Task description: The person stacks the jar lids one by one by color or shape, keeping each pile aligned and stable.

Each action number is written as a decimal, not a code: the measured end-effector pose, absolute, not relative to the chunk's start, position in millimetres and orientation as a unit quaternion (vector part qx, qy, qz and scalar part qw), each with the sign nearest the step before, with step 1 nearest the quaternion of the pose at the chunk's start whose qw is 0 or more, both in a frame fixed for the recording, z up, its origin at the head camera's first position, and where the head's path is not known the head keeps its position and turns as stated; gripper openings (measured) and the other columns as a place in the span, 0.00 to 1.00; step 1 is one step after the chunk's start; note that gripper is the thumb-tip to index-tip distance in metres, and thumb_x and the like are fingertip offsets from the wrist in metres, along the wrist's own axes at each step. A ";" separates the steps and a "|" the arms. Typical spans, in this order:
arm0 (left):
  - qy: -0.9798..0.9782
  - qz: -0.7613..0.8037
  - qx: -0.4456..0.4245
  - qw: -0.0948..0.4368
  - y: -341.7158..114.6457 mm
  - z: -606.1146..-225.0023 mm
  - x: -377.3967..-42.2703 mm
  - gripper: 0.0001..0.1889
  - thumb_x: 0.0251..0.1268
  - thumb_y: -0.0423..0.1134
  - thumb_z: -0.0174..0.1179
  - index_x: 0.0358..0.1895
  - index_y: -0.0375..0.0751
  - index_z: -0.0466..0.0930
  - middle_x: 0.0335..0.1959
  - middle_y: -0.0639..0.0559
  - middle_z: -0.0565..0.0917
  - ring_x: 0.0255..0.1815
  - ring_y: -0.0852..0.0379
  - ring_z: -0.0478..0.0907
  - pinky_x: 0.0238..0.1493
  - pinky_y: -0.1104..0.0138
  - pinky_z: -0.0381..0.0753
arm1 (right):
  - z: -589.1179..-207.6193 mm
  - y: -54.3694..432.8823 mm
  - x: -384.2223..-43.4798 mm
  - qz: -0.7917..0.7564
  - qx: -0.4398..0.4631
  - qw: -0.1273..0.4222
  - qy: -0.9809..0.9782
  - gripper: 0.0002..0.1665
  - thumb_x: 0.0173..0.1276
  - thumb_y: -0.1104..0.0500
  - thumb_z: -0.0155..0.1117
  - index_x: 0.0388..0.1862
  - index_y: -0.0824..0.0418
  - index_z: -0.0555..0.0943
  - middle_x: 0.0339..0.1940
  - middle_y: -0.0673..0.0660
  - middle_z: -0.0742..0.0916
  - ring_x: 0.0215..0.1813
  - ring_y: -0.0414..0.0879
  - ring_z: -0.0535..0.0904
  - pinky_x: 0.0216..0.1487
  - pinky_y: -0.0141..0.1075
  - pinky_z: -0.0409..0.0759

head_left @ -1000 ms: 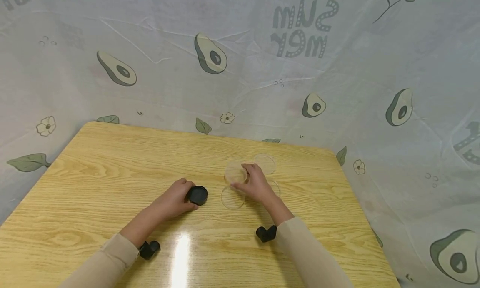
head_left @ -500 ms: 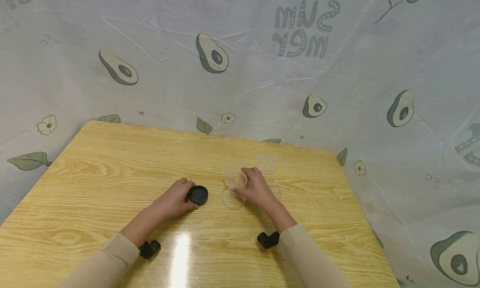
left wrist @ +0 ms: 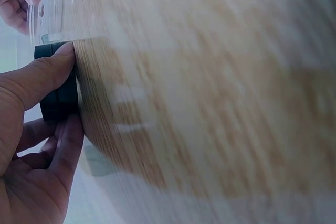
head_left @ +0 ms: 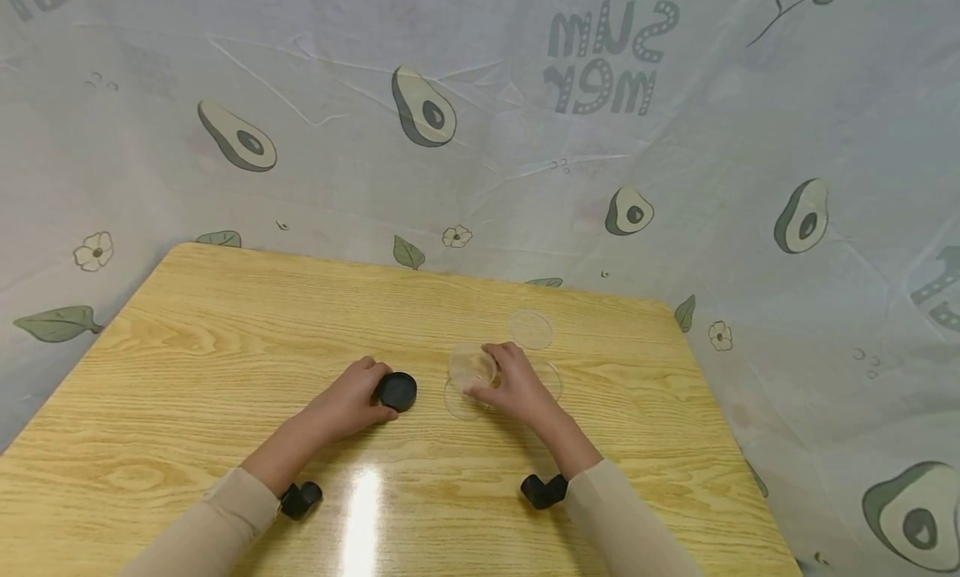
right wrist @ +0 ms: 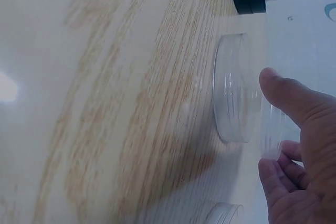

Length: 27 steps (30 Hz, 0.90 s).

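My left hand (head_left: 356, 400) grips a black round shallow dish (head_left: 397, 392) by its sides, thumb and fingers on opposite edges. In the left wrist view a seam runs round the black dish (left wrist: 59, 95), close against the tabletop. My right hand (head_left: 516, 383) pinches a clear petri dish (head_left: 469, 362) between thumb and fingers. That held dish (right wrist: 271, 124) is raised over another clear petri dish (right wrist: 231, 87) on the table, whose near rim (head_left: 457, 412) shows beneath it from the head. The right hand partly covers a further clear dish (head_left: 553, 380).
Behind the right hand lies one more clear round dish (head_left: 532, 328). All stand on a wood-grain table (head_left: 262, 327), backed by a pale curtain (head_left: 322, 185) printed with avocados. A black wrist mount (head_left: 302, 500) sits under the left forearm, another (head_left: 543, 491) under the right.
My right hand has come nearer with the clear petri dish, which now overlaps the front dish more. The left hand and the black dish have stayed in place.
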<state>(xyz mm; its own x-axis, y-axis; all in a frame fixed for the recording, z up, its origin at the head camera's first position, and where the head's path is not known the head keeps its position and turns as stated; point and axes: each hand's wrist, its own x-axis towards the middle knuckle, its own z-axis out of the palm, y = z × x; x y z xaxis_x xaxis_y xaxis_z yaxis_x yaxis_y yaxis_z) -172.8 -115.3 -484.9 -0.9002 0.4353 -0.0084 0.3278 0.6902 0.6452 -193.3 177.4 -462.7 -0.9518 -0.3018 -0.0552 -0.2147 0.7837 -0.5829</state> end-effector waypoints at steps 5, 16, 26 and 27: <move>0.914 0.337 0.213 0.076 -115.3 -488.0 -173.4 0.26 0.59 0.39 0.78 0.56 0.31 0.80 0.47 0.40 0.80 0.46 0.49 0.77 0.50 0.53 0.80 | -463.1 178.9 -189.9 -0.289 -0.142 0.076 0.944 0.47 0.67 0.49 0.78 0.77 0.66 0.70 0.63 0.63 0.79 0.54 0.51 0.74 0.54 0.47 0.76; 0.916 0.335 0.207 0.078 -117.2 -486.7 -174.7 0.25 0.59 0.39 0.78 0.56 0.32 0.80 0.47 0.40 0.80 0.47 0.47 0.78 0.52 0.51 0.81 | -463.1 177.0 -185.3 -0.290 -0.156 0.070 0.942 0.45 0.66 0.50 0.79 0.75 0.67 0.71 0.63 0.64 0.79 0.55 0.51 0.75 0.54 0.47 0.77; 0.915 0.337 0.207 0.083 -116.8 -484.7 -174.0 0.26 0.59 0.38 0.78 0.57 0.31 0.80 0.48 0.40 0.80 0.47 0.48 0.78 0.51 0.52 0.80 | -464.7 174.3 -178.8 -0.289 -0.156 0.075 0.942 0.46 0.65 0.50 0.80 0.75 0.67 0.72 0.66 0.64 0.79 0.66 0.58 0.77 0.65 0.54 0.79; 0.914 0.336 0.209 0.083 -116.9 -484.7 -174.1 0.26 0.59 0.39 0.78 0.57 0.31 0.80 0.48 0.40 0.80 0.47 0.48 0.78 0.51 0.52 0.80 | -465.1 174.2 -178.3 -0.289 -0.157 0.075 0.941 0.46 0.64 0.50 0.80 0.75 0.67 0.72 0.65 0.64 0.79 0.66 0.58 0.77 0.65 0.54 0.79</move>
